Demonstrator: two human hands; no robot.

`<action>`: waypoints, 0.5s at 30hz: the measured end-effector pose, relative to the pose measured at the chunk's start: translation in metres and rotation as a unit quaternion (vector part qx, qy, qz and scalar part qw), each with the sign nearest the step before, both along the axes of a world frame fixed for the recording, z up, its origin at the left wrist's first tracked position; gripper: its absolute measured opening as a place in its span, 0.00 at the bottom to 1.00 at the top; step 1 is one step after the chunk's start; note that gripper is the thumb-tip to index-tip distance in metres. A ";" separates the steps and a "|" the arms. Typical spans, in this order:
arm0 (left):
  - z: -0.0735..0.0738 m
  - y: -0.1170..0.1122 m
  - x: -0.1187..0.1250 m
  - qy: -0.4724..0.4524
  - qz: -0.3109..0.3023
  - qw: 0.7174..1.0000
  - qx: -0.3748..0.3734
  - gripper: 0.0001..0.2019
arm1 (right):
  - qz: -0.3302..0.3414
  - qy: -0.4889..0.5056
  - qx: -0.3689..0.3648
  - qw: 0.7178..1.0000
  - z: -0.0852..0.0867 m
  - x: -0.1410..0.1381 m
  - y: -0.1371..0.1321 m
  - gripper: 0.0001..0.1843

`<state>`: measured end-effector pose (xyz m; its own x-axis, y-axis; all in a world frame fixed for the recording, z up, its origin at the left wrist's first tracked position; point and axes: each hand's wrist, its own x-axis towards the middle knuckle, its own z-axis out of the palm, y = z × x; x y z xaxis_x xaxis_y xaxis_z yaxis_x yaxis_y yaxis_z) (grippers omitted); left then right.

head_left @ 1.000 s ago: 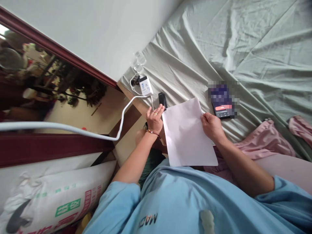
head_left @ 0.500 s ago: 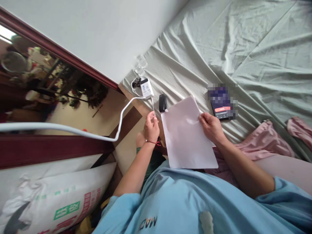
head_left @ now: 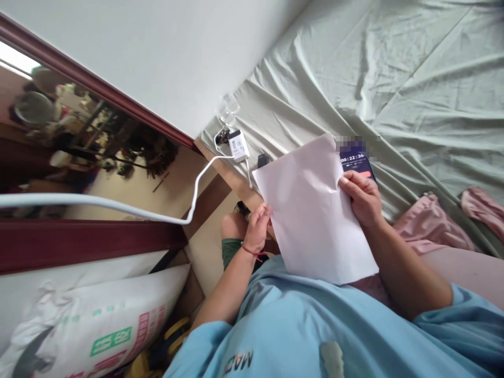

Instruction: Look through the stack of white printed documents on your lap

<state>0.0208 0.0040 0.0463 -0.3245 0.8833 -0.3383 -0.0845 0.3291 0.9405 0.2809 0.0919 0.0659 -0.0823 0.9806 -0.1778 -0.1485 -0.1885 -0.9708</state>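
Plain white rectangular sheet of paper point(head_left: 315, 210) is up in front of your chest, tilted, far corner toward the bed; it covers part of the small black device point(head_left: 263, 159) and the lower edge of the dark smartphone point(head_left: 356, 160) lying on the bed; slight dent in the paper near your right thumb.

Your right hand point(head_left: 362, 199) is pinching the sheet's right edge, thumb on the front face, fingers curled behind; firm hold on the paper only. Your left hand point(head_left: 258, 228) sits at the sheet's lower left edge, fingers half-curled, thumb tip touching or just off the edge; can't tell if it actually has hold of it; red string bracelet point(head_left: 252, 253) on that wrist.

Around it: wrinkled pale green bedsheet point(head_left: 394, 79) across the top right; white boxy charger with a label point(head_left: 238, 145) at the bed's corner, thick white cable point(head_left: 118, 207) running off left from it; clear plastic piece point(head_left: 227, 107) just beyond the charger against the white wall point(head_left: 157, 52); pink satin cloth point(head_left: 429, 226) right of your forearm; printed white woven sack point(head_left: 86, 320) lower left; your light blue T-shirt point(head_left: 315, 331) along the bottom.
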 end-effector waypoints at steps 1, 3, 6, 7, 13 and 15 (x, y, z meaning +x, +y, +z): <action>0.002 -0.002 0.002 -0.042 0.005 0.999 -0.007 0.25 | -0.001 0.005 0.000 1.000 0.000 -0.001 0.001 0.17; 0.004 -0.004 0.004 -0.100 0.033 0.994 -0.010 0.22 | 0.004 0.020 0.013 1.000 -0.003 -0.003 0.001 0.17; 0.002 -0.004 0.003 -0.109 0.087 0.990 0.020 0.20 | 0.032 0.013 0.029 0.999 -0.013 -0.011 0.001 0.18; -0.001 -0.003 0.001 -0.105 0.099 0.989 0.030 0.20 | 0.044 -0.009 0.033 0.998 -0.017 -0.014 0.000 0.18; -0.025 0.001 -0.017 -0.012 0.113 0.992 0.056 0.22 | 0.073 -0.184 0.084 0.977 -0.037 -0.026 -0.002 0.15; -0.032 0.001 -0.022 0.078 0.107 0.989 0.060 0.21 | 0.081 -0.209 0.080 0.971 -0.040 -0.027 -0.003 0.14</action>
<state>-0.0013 0.0054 0.0138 -0.5483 0.8195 -0.1664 0.0091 0.2048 0.9788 0.2539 0.0888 0.0263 -0.1910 0.9787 -0.0746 0.2836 -0.0177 -0.9588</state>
